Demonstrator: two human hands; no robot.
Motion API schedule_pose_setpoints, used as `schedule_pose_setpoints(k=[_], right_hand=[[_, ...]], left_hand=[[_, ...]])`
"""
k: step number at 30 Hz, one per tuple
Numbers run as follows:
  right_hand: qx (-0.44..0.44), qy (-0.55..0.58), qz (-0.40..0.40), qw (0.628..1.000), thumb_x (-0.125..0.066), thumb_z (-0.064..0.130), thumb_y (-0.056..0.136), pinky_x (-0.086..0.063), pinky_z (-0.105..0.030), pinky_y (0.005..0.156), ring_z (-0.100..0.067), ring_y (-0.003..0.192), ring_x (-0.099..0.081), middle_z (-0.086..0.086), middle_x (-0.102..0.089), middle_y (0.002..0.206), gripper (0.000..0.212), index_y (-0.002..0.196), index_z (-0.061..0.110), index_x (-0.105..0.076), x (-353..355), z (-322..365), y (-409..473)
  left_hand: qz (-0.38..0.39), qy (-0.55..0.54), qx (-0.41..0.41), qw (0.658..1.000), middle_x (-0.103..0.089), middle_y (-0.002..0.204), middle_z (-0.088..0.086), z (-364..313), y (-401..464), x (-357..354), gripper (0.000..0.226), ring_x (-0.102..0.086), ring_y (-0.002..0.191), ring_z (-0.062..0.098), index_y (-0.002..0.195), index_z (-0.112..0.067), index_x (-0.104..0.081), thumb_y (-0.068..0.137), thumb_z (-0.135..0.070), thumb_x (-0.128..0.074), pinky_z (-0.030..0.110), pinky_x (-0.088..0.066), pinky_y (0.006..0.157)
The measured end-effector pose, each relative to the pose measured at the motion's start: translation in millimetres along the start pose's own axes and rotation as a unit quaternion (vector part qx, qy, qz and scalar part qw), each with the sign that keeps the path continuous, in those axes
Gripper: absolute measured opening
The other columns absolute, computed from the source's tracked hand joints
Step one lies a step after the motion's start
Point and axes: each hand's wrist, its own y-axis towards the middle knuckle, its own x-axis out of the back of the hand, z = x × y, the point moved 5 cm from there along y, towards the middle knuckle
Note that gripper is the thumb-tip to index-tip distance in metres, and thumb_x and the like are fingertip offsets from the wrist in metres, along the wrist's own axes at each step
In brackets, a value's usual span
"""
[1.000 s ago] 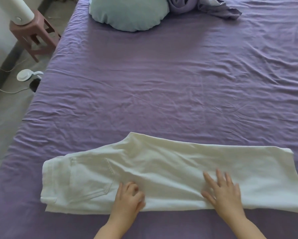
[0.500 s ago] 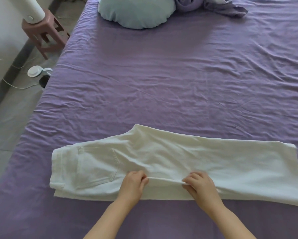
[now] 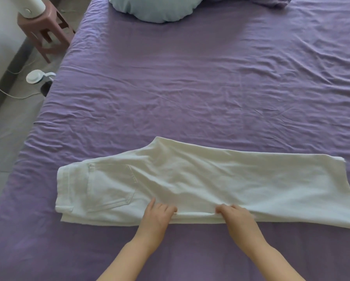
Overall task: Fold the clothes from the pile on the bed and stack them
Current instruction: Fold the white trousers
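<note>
Since the earlier frame, your two hands have moved apart along the near edge of the one pair of white trousers (image 3: 190, 179), stretching it taut. Your left hand (image 3: 156, 217) and right hand (image 3: 238, 219) each pinch that folded edge with curled fingers. These trousers lie flat across the purple bed (image 3: 190, 88), waistband left.

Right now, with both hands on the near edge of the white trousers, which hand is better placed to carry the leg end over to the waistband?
Probably the right hand. It pinches the near edge of the trousers on the leg side, which runs off to the right. The left hand grips nearer the waistband and could hold that end down.
</note>
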Motion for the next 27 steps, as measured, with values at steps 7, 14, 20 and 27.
schedule_pose_setpoints(k=[7,14,20,27], right_hand=[[0.003,-0.041,-0.007,0.999,-0.067,0.029,0.084,-0.051,-0.036,0.078,-0.019,0.121,-0.052,0.011,-0.058,0.126,0.017,0.101,0.029,-0.067,-1.1,1.1,-10.5],[-0.126,-0.016,-0.057,0.99,-0.039,0.035,0.098,-0.045,-0.026,0.076,-0.011,0.103,-0.055,0.013,-0.06,0.113,0.026,0.117,0.031,-0.056,30.0,-62.8,-24.3],[-0.162,-0.083,-0.04,0.982,-0.045,0.036,0.096,-0.041,-0.029,0.086,-0.016,0.116,-0.045,0.011,-0.056,0.123,0.028,0.121,0.032,-0.057,57.5,-135.9,-17.2],[-0.135,-0.038,-0.088,0.986,-0.041,0.028,0.1,-0.04,-0.034,0.096,-0.023,0.131,-0.031,0.003,-0.028,0.153,0.043,0.143,0.024,-0.037,89.3,-152.9,51.9]], left_hand=[[0.178,-0.009,0.083,0.98,-0.054,0.107,-0.004,3.4,6.3,-20.4,0.032,-0.042,0.109,0.021,0.121,-0.042,-0.053,0.098,-0.047,-0.031,0.043,-0.016,0.112],[0.084,-0.009,0.068,0.994,-0.045,0.126,-0.003,-46.1,41.5,-24.2,0.03,-0.037,0.116,0.02,0.124,-0.031,-0.05,0.097,-0.032,-0.037,0.029,-0.029,0.1],[0.139,0.031,0.045,0.989,0.003,0.157,0.01,-94.5,66.8,-45.9,0.06,0.008,0.145,0.026,0.147,-0.035,-0.016,0.095,-0.038,-0.045,0.049,-0.002,0.116],[0.087,0.04,-0.028,0.995,-0.052,0.136,0.019,-134.4,81.3,-30.8,0.076,-0.053,0.124,0.035,0.116,-0.04,-0.066,0.044,-0.052,-0.089,0.057,-0.049,0.088]])
